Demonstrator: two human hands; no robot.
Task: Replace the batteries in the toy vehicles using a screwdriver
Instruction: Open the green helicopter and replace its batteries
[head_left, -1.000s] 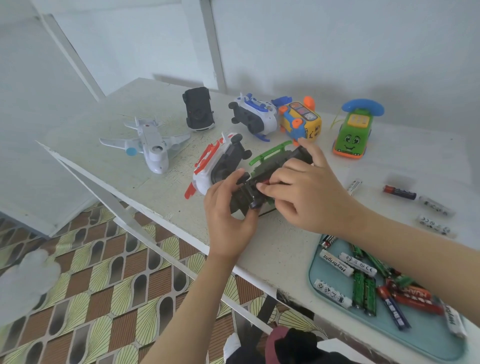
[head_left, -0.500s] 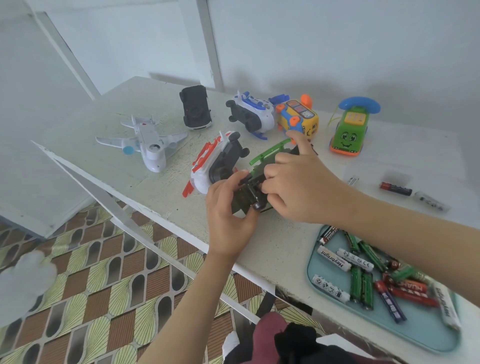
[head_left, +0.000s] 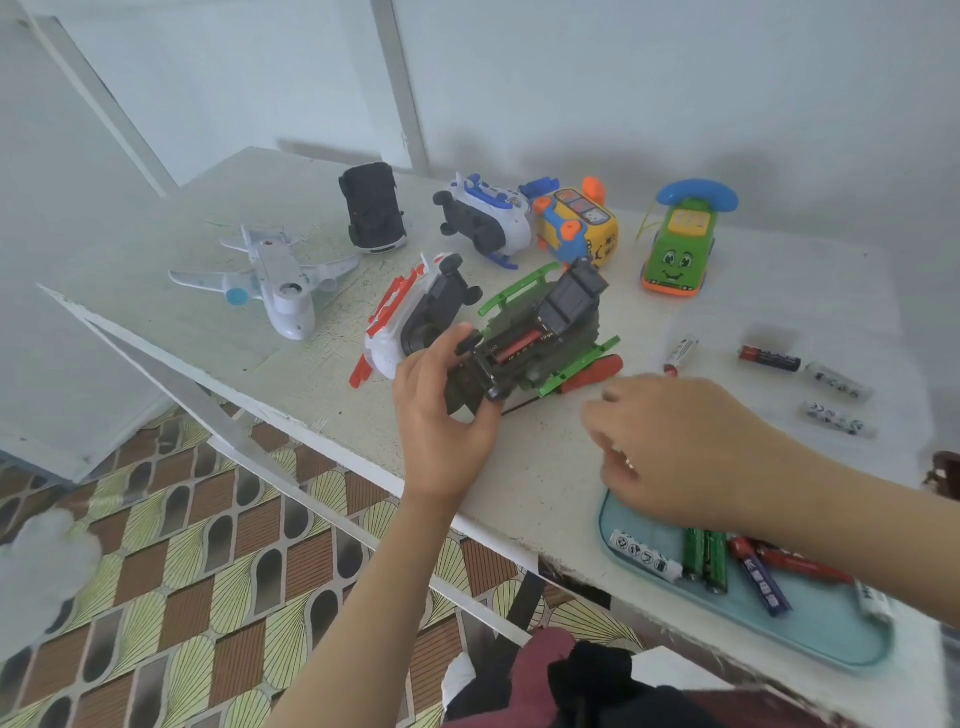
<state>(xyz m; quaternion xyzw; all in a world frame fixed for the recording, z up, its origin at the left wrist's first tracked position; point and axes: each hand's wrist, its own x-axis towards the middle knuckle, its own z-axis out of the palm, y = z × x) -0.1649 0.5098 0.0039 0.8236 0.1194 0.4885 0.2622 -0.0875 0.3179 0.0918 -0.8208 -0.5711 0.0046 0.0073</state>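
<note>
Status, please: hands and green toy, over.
Left hand grips green toy, compartment open, red battery inside. Right hand over tray edge, grasp unclear. Nothing in the way.

Green toy (head_left: 524, 332) — belly up near the table's front edge, its near end gripped by the left hand (head_left: 441, 410). The battery cover is raised and one red cell sits in the open bay. Screwdriver (head_left: 592, 373) — its red handle lies against the toy's right side, shaft hidden. Four loose batteries (head_left: 769, 358) lie to the right, and more batteries (head_left: 704, 558) lie in the tray (head_left: 831, 644).
</note>
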